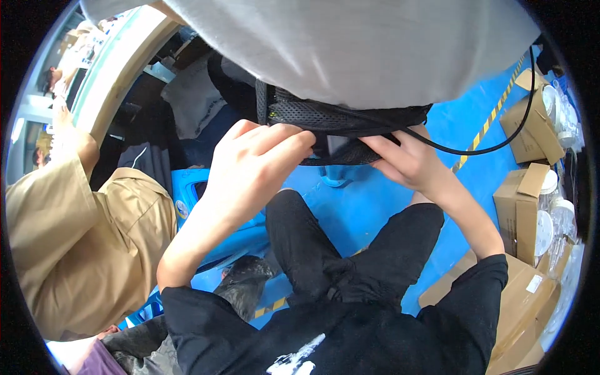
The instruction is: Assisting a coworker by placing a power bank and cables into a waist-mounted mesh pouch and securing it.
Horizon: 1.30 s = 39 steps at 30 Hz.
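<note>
A black mesh pouch (pixel 337 112) hangs just below a light grey cloth (pixel 369 56), with a black cable (pixel 494 150) looping out from its right side. My left hand (pixel 256 156) is closed on the left part of the pouch, thumb and fingers pressed together at its lower edge. My right hand (pixel 409 159) grips the pouch's right end, its fingers partly hidden behind the mesh and cable. Between my hands a smooth grey patch (pixel 339 147) shows in the pouch's opening; I cannot make out what it is.
To my left sits a person in tan clothes (pixel 81 244), close to my arm. A blue plastic stool (pixel 187 187) stands beside them. Cardboard boxes (pixel 519 194) with clear plastic containers line the right side. Yellow-black tape (pixel 484 131) marks the blue floor (pixel 350 212).
</note>
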Each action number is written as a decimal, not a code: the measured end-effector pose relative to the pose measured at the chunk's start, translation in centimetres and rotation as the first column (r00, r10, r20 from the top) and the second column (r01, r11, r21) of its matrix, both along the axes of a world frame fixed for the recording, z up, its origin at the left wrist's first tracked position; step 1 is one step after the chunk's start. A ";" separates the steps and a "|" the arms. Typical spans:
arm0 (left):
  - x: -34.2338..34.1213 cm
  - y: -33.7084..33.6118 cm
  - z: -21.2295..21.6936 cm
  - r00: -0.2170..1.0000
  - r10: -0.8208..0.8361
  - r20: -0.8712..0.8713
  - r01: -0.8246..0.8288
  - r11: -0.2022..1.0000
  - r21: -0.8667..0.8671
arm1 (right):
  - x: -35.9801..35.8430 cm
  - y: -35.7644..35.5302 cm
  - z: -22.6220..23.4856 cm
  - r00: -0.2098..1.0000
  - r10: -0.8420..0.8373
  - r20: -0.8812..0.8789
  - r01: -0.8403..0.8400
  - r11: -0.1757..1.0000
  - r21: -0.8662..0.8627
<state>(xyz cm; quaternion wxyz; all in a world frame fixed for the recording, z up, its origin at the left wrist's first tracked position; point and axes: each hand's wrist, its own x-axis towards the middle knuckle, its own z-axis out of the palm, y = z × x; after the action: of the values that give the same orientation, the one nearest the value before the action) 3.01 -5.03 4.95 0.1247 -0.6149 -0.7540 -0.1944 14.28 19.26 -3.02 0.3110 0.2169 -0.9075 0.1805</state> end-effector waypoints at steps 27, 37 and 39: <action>-1.3 1.1 -2.5 0.973 -0.115 -0.201 0.148 0.976 0.157 | 0.2 -0.7 1.7 0.998 -0.048 -0.049 0.055 0.989 0.139; -1.6 0.9 -2.4 0.987 -0.120 -0.103 0.133 0.982 0.135 | 0.0 -0.5 1.7 0.997 -0.073 0.003 0.073 0.993 0.093; -1.7 0.8 -2.5 0.992 -0.122 -0.041 0.127 0.980 0.152 | 0.0 -0.6 1.5 0.996 -0.084 -0.006 0.084 0.992 0.097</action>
<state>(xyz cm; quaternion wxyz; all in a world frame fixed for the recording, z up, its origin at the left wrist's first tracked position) 1.31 -4.21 2.50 0.1714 -0.6522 -0.6948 -0.2499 14.25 18.65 -1.50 0.3082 0.1935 -0.9233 0.1229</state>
